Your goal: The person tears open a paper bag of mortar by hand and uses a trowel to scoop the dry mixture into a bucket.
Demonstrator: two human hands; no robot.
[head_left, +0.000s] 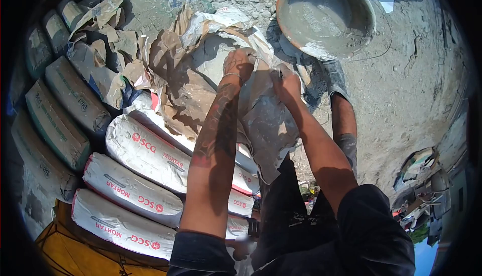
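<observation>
Paper sack (266,120), grey powder (216,57) inside

White sacks (133,185) read "SCG MORTAR" (red logo, upside down)

- Mortar sacks (145,148) are showing white with red lettering, left of the torn bag.
- Torn bag (201,70) is looking brown and grey.
- Basin (325,15), above the bag, is showing an orange rim, grey inside.

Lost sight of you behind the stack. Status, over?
Left hand and right hand both gripping the torn mortar bag. Basin beyond it. Nothing blocking.
</observation>
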